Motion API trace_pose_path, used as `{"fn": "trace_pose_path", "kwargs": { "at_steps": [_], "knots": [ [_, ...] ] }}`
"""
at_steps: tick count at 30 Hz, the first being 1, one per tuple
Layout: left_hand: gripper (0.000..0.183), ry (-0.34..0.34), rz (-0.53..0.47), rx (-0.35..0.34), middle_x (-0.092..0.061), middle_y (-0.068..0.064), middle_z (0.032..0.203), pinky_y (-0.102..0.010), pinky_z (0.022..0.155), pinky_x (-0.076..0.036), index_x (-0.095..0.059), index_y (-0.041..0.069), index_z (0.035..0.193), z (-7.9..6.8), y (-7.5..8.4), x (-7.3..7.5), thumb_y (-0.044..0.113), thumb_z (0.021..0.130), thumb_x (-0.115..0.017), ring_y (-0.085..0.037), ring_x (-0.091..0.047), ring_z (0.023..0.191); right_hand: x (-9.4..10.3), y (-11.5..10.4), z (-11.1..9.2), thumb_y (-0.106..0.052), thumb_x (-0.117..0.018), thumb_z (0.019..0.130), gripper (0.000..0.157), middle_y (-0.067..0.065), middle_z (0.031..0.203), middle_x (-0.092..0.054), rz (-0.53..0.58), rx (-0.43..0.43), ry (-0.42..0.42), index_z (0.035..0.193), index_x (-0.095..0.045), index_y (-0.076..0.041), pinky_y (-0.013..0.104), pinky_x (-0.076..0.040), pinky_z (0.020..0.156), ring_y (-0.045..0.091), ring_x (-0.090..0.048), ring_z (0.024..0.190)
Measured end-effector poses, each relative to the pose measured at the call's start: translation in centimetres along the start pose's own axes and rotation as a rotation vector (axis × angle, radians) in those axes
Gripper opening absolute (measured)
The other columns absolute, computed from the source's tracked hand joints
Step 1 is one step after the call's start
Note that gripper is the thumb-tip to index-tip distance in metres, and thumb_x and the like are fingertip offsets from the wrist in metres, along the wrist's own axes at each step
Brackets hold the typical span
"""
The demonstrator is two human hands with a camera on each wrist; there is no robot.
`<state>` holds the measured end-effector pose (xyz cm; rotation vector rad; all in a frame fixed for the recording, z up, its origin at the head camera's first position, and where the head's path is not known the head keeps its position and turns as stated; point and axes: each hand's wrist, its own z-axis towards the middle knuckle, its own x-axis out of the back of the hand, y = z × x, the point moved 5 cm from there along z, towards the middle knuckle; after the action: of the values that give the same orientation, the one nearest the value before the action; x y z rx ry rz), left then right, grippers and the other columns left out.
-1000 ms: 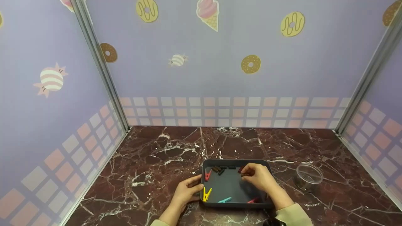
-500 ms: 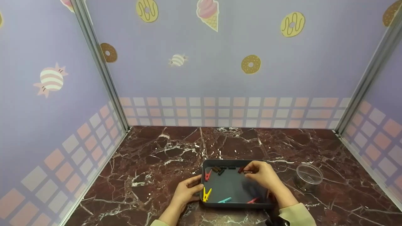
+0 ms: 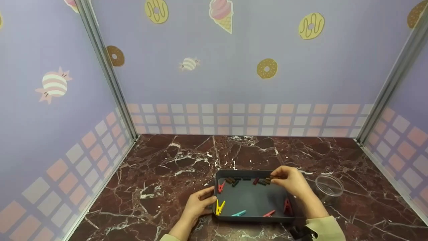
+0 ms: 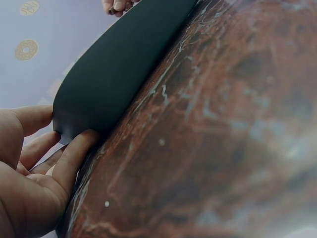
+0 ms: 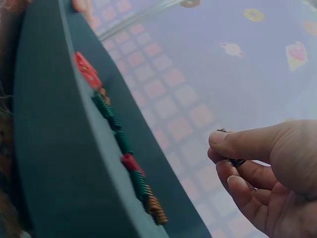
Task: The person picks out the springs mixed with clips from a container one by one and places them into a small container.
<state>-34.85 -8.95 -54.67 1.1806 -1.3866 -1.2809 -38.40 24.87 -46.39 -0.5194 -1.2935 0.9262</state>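
Observation:
A dark grey tray (image 3: pixel 250 219) lies on the marble-patterned table. Against its outer left wall rest the extended fingers of my left hand (image 3: pixel 200 202), seen close in the left wrist view. Over the tray's back right corner, my right hand (image 3: pixel 294 182) pinches a small brown coil spring (image 3: pixel 275 177) between thumb and fingers; the fingers hide most of it. Below it, along the back wall, lie several springs: a red one (image 5: pixel 132 164), green ones (image 5: pixel 124 143) and brown ones (image 5: pixel 156 207). Clothespins sit near the other edges: yellow (image 3: pixel 219 207), light blue (image 3: pixel 239 213) and red (image 3: pixel 221 186).
Right of the tray stands a clear round plastic jar (image 3: pixel 329 189). Two more red clothespins lie in the tray, one at the front (image 3: pixel 269 213) and another by the right wall (image 3: pixel 287 205). Patterned panels (image 3: pixel 247 83) enclose the table at the back and sides.
My right hand has risen from the tray's inside toward its back right corner, carrying the brown spring. Springs and a red clothespin it covered now show. My left hand stays put.

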Motion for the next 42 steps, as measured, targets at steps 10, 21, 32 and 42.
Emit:
{"fn": "trace_pose_path", "kwargs": {
  "at_steps": [10,21,32,42],
  "knots": [
    [0.054,-0.003,-0.029,0.015,-0.053,-0.034,0.147,-0.044,0.079,-0.066,-0.052,-0.006,0.146,0.0,0.0,0.0,0.008,0.097,-0.068,-0.028,-0.071,0.11,3.7,1.0,-0.6,-0.009,-0.079,0.089,0.018,0.013,0.1,-0.077,-0.014,-0.096,0.062,0.105,-0.075,-0.002,0.019,-0.056,0.07,0.01,-0.068,0.084],
    [0.054,-0.01,-0.019,0.016,-0.055,-0.032,0.146,-0.043,0.079,-0.066,-0.052,-0.006,0.147,0.0,0.1,0.0,0.008,0.097,-0.068,-0.025,-0.07,0.111,7.5,2.9,-1.6,-0.013,-0.079,0.09,0.024,0.016,0.104,-0.077,-0.068,-0.13,0.137,0.11,-0.074,0.001,0.019,-0.055,0.07,-0.001,-0.064,0.079],
    [0.053,0.0,-0.03,0.03,-0.053,-0.033,0.147,-0.044,0.08,-0.066,-0.052,-0.005,0.146,0.2,-0.2,-0.1,0.006,0.097,-0.068,-0.03,-0.07,0.114,10.3,5.6,-3.0,-0.023,-0.077,0.094,0.035,0.02,0.111,-0.074,-0.164,-0.26,0.132,0.118,-0.071,0.002,0.025,-0.055,0.07,0.012,-0.066,0.086],
    [0.054,0.001,-0.043,0.033,-0.053,-0.033,0.147,-0.045,0.081,-0.066,-0.053,-0.006,0.146,0.2,-0.2,-0.1,0.007,0.096,-0.069,-0.03,-0.07,0.116,11.7,7.3,-3.7,-0.017,-0.077,0.092,0.032,0.029,0.111,-0.071,-0.242,-0.366,0.156,0.114,-0.071,0.006,0.052,-0.057,0.081,0.044,-0.066,0.098]
  ]
}}
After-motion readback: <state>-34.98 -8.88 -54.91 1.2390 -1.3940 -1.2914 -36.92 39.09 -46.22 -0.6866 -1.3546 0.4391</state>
